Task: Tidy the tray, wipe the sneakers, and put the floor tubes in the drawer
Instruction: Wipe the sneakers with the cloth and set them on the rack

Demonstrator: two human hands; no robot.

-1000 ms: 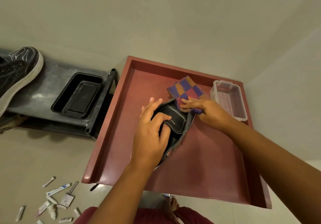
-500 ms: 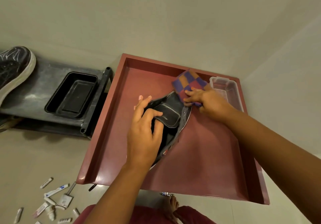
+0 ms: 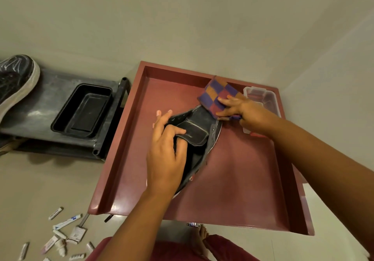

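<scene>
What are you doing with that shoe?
A person is wiping a black sneaker in a red tray. The left hand grips the sneaker, and the right hand presses a checkered cloth to its toe end. Little tubes lie on the floor.

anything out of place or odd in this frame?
Yes: small tubes lie scattered on the floor at lower left, not put away. One sneaker sits alone on the grey shelf, while the other sneaker lies in the red tray.
</scene>
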